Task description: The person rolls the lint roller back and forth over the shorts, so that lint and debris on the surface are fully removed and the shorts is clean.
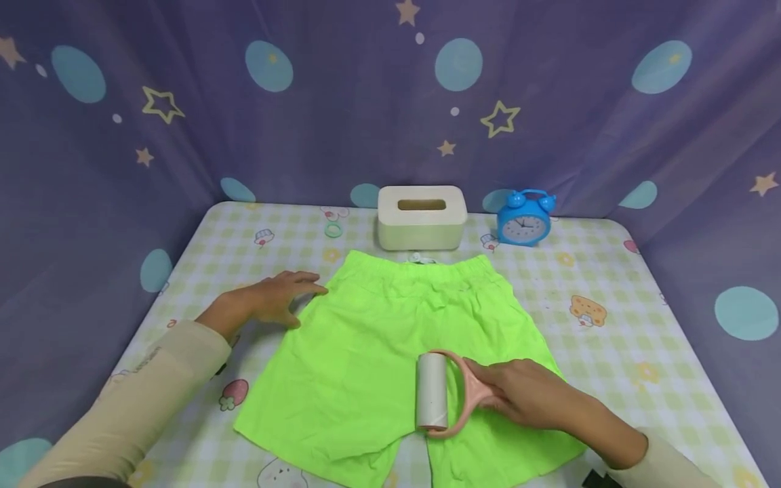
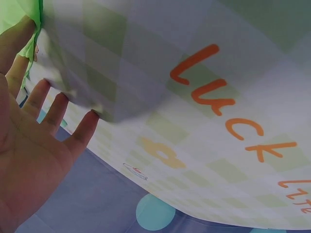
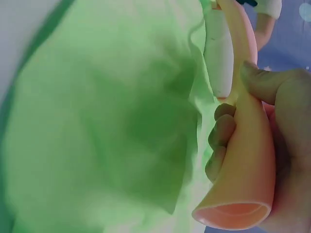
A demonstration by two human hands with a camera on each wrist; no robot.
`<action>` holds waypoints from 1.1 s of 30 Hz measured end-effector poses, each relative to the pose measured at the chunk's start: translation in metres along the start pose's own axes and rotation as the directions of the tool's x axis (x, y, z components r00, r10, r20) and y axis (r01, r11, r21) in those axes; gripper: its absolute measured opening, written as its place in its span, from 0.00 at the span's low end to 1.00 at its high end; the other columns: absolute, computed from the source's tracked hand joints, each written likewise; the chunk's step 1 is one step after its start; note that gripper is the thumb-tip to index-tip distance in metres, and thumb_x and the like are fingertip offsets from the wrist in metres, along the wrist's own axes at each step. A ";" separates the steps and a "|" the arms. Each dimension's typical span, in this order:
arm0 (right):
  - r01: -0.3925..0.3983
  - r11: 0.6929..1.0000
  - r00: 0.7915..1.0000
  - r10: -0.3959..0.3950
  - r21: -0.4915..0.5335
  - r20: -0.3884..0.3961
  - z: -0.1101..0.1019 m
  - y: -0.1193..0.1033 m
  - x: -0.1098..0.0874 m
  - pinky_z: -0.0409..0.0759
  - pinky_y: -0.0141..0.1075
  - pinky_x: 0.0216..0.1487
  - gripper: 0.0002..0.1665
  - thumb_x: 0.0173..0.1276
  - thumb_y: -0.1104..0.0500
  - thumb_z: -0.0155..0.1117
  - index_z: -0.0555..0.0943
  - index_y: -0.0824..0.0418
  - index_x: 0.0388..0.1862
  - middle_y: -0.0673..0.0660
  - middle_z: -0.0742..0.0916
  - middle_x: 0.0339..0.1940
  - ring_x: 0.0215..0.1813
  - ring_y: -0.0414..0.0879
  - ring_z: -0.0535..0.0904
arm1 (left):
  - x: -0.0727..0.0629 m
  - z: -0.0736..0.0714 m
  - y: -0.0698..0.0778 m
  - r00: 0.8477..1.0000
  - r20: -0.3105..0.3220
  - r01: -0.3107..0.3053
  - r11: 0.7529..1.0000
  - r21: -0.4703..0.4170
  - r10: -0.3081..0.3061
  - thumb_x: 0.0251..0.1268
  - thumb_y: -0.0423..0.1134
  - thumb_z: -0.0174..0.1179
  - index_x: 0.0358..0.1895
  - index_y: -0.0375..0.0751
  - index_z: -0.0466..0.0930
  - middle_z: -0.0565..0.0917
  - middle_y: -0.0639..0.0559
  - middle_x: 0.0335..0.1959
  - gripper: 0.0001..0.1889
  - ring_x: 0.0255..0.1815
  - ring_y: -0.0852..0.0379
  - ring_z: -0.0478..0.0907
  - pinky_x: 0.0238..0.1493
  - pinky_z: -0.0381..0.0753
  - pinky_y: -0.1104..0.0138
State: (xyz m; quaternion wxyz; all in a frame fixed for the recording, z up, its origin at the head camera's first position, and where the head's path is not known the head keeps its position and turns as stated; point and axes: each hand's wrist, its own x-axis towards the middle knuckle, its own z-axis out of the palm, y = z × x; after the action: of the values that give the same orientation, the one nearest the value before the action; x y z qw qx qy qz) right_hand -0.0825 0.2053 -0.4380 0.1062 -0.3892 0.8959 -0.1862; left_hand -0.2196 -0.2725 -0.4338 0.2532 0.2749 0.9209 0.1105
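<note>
Neon green shorts [image 1: 366, 339] lie spread flat on the table, waistband toward the back. My right hand [image 1: 529, 393] grips the pink handle of a lint roller [image 1: 432, 392]; its white roll lies over the shorts near the crotch. In the right wrist view the fingers wrap round the hollow handle [image 3: 248, 160], thumb along its top. My left hand [image 1: 274, 298] is at the left side edge of the shorts, fingers spread. The left wrist view has its thumb and forefinger at the green cloth [image 2: 34, 43], the other fingertips on the tablecloth.
Behind the waistband stands a pale green tissue box [image 1: 421, 234] with a white lid. A blue alarm clock [image 1: 525, 220] is to its right, a small green ring [image 1: 333, 230] to its left. The checked tablecloth [image 1: 610, 366] ends at a purple curtain [image 1: 366, 102].
</note>
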 end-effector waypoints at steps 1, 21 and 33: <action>-0.006 1.000 1.000 0.005 0.004 0.006 -0.002 0.003 -0.004 0.71 0.29 0.32 0.37 0.75 0.39 0.58 0.73 0.57 0.75 0.44 0.90 0.36 0.29 0.28 0.71 | 0.000 -0.001 0.001 1.000 -0.001 0.000 1.000 -0.002 0.000 0.60 0.38 0.73 0.77 0.51 0.66 0.55 0.39 0.82 0.41 0.80 0.28 0.52 0.67 0.64 0.30; -0.103 0.991 0.995 0.103 -0.083 -0.013 -0.026 0.038 -0.078 0.71 0.28 0.30 0.35 0.72 0.42 0.63 0.75 0.52 0.74 0.37 0.88 0.35 0.31 0.24 0.73 | -0.001 0.001 0.002 1.000 -0.005 -0.013 1.000 -0.010 0.013 0.60 0.40 0.74 0.77 0.51 0.67 0.55 0.39 0.82 0.41 0.80 0.28 0.52 0.66 0.59 0.26; -0.085 0.987 0.996 0.085 -0.138 -0.004 -0.042 0.068 -0.123 0.69 0.28 0.31 0.38 0.66 0.45 0.69 0.74 0.49 0.75 0.34 0.87 0.41 0.37 0.22 0.73 | -0.001 -0.002 0.002 1.000 0.003 -0.020 1.000 -0.001 0.020 0.61 0.40 0.73 0.77 0.50 0.67 0.56 0.38 0.82 0.40 0.80 0.28 0.52 0.67 0.61 0.28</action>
State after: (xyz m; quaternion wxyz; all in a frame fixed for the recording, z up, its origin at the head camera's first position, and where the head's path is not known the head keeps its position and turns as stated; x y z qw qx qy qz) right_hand -0.0583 0.3491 -0.4229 0.0879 -0.3573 0.9222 -0.1188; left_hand -0.2192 -0.2714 -0.4314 0.2536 0.2843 0.9176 0.1134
